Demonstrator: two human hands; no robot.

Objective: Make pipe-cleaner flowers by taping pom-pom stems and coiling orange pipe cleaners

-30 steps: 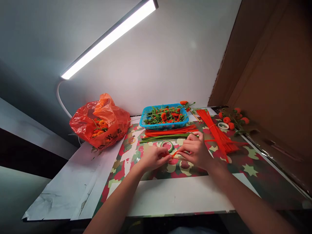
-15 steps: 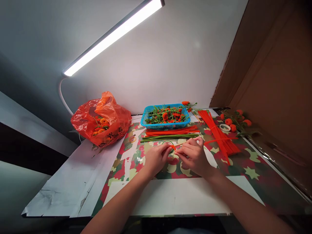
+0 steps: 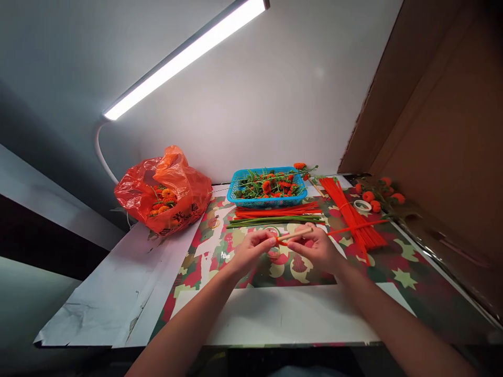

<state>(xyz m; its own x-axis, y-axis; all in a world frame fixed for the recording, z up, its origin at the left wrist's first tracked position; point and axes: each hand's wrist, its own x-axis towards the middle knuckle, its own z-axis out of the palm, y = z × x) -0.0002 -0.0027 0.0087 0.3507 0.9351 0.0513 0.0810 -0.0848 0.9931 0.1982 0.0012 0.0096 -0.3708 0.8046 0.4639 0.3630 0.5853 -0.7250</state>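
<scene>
Left hand (image 3: 251,248): thumb and forefinger closed in a pinch on the near end of a thin, bright orange fuzzy stem (image 3: 282,242). Right hand (image 3: 316,248): fingers curled, thumb against the same stem; a slim, pale tan wooden stick (image 3: 296,234) lies along its fingers, the tip reaching the left fingertips. The exact grip on the stick is partly hidden. The stem is located between the two hands, above the table; an orange length extends beyond the right hand across a tied bundle of orange fuzzy stems (image 3: 349,212).

Just behind the hands, partly covered, is a round roll of green tape (image 3: 274,229). Beyond it lie a row of green stems (image 3: 271,222) and a row of orange strips (image 3: 275,211), side by side. Farther back stands a blue plastic mesh basket (image 3: 236,199) containing orange flowers with green stems (image 3: 266,187). Far left: a translucent red plastic bag (image 3: 192,183) holding orange flowers. Right, beside the bundle: a white tape ring (image 3: 363,210).
</scene>
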